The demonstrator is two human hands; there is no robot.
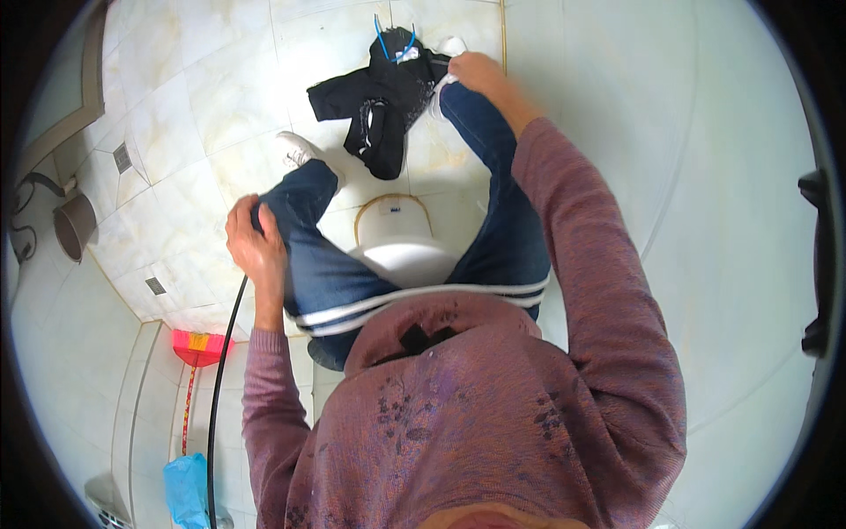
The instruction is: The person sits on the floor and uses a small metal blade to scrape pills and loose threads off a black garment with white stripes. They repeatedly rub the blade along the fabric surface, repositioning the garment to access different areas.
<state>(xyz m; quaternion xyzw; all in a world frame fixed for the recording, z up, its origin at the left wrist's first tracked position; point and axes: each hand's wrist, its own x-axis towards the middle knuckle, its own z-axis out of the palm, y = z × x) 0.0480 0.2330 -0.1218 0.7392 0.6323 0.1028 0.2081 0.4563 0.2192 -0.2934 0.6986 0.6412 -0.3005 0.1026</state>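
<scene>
A black hooded garment (380, 92) with blue drawstrings (378, 33) lies spread on the tiled floor, in front of my feet. White patches that look like suds or powder show on it. My right hand (477, 71) reaches down by my right white shoe (437, 102), at the end of one black sleeve (437, 66). Its fingertips are partly hidden, so a grip on the cloth cannot be confirmed. My left hand (256, 241) rests over my left knee in blue jeans (307, 192), fingers apart, holding nothing. My left white shoe (295, 149) stands beside the garment.
Between my legs is a white toilet (403, 258). At left are floor drains (122, 159) and a brown bin-like container (74, 226). A pink broom (198, 347), a black pole or hose (221, 377) and a blue plastic bag (186, 489) stand lower left. A pale wall (661, 165) rises close at right.
</scene>
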